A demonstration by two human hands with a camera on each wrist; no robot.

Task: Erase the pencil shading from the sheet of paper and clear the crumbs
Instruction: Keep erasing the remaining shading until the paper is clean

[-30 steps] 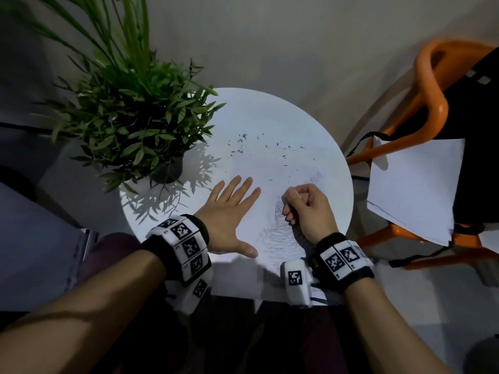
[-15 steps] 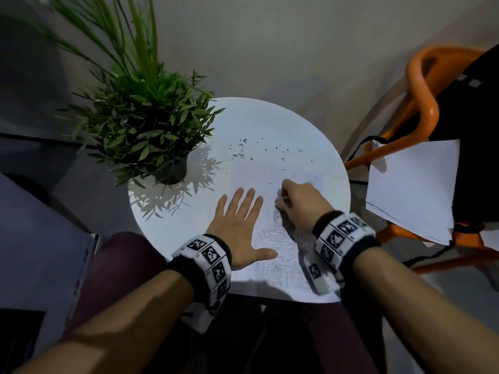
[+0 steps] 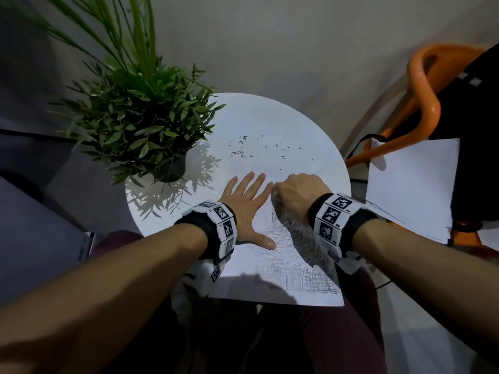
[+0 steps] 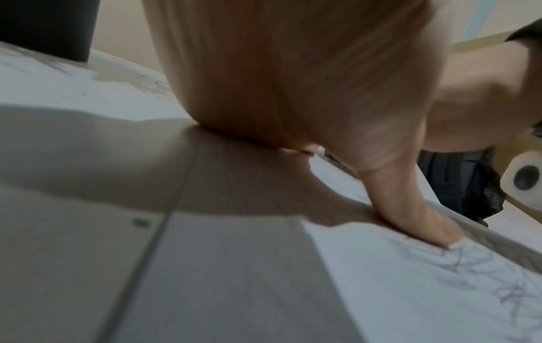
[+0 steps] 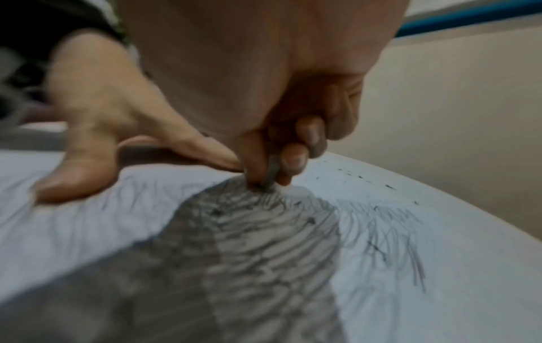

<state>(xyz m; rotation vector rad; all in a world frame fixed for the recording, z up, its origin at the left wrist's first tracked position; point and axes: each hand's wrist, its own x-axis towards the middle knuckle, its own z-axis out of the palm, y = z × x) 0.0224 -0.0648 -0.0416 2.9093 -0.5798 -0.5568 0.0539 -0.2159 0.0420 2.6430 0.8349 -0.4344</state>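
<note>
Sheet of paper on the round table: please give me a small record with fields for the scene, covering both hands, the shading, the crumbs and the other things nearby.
left hand: flat, fingers spread, pressing the sheet of paper
right hand: pinches a small grey eraser, tip on the paper
pencil shading: much remains near the paper's near edge
crumbs: scattered beyond the hands
table: round, white
plant: potted, on the table's left
chair: orange, to the right

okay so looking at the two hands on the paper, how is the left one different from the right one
The left hand lies flat with fingers spread; the right hand is curled into a fist. The left hand holds nothing and presses the sheet of paper down; the right hand pinches a small grey eraser against the pencil shading. Both rest on the same sheet and wear marker-covered wristbands.
</note>
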